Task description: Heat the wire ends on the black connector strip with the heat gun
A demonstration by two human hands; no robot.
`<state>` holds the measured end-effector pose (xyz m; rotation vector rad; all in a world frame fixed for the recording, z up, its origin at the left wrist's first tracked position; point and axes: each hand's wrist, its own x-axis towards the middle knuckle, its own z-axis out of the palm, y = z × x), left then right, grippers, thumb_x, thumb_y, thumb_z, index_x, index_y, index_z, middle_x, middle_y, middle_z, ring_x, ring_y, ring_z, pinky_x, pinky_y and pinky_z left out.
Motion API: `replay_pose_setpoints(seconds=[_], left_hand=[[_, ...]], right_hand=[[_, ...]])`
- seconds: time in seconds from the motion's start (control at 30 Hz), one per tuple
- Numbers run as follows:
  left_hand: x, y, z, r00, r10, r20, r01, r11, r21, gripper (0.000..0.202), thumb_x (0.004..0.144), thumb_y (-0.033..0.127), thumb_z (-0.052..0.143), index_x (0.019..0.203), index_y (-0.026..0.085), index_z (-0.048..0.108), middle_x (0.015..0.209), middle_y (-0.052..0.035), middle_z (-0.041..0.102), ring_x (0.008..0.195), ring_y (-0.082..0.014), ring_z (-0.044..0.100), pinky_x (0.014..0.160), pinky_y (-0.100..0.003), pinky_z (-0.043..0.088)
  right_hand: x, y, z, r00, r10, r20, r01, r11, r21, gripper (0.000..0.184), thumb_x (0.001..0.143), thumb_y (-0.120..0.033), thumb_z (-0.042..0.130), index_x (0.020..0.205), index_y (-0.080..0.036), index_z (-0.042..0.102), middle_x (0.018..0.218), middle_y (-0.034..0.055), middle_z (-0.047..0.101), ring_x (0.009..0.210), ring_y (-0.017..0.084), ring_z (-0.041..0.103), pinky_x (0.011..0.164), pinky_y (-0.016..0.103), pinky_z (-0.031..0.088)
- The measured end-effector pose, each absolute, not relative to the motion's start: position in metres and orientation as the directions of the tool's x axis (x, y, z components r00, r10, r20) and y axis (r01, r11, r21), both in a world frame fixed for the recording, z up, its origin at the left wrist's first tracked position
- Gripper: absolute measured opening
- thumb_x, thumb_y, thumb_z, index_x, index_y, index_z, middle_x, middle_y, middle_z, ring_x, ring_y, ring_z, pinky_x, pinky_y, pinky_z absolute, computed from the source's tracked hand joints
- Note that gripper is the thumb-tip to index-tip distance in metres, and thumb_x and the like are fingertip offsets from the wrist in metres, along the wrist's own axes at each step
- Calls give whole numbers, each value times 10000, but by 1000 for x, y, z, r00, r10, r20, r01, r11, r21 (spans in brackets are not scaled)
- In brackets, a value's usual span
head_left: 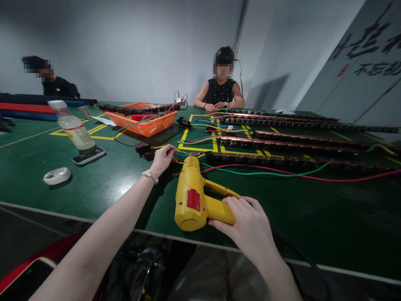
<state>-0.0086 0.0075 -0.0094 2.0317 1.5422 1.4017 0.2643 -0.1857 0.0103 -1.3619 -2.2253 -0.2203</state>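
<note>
My right hand [249, 221] is wrapped round the handle of a yellow heat gun [189, 196] with a red label. Its nozzle faces away from me, over the coloured wires [181, 156] at the end of the nearest long dark-and-copper strip [244, 159]. Beside the nozzle, on the left, my left hand [163, 159] pinches thin wires between thumb and fingers. A small black connector [143, 149] lies left of that hand. Red and green cables [282, 171] run along the strip to the right. The nozzle hides part of the wires.
An orange basket [147, 125] with a strip across it stands behind my left hand. A bottle [77, 129], a phone [89, 156] and a white oval case [57, 176] are at left. More strips [282, 142] lie at right. One person [221, 90] sits opposite, another [59, 85] far left.
</note>
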Motion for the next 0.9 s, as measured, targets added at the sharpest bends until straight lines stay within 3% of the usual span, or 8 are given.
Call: replay_pose_setpoints(seconds=[0.53, 0.77, 0.9], left_hand=[[-7, 11, -16, 46, 879, 474, 633, -393, 667, 253, 901, 317, 367, 897, 184, 582, 660, -12, 612, 620, -143, 579, 627, -241, 437], [-5, 11, -15, 24, 899, 438, 659, -344, 669, 233, 889, 308, 367, 848, 196, 567, 592, 0, 580, 570, -148, 551, 604, -249, 425], [-5, 13, -15, 37, 907, 419, 671, -333, 662, 240, 892, 326, 349, 864, 207, 556, 594, 6, 577, 563, -148, 546, 590, -244, 416]], right_hand=[[276, -188, 5, -354, 757, 550, 887, 458, -60, 332, 780, -485, 630, 897, -185, 549, 797, -19, 615, 788, 157, 593, 910, 354, 324], [256, -187, -1, -322, 719, 616, 872, 479, -104, 521, 878, -653, 362, 816, -170, 548, 708, 0, 575, 692, 166, 566, 835, 379, 327], [235, -187, -1, -335, 734, 591, 875, 475, -94, 487, 805, -649, 522, 808, -162, 553, 706, 7, 575, 706, 175, 562, 781, 351, 346]])
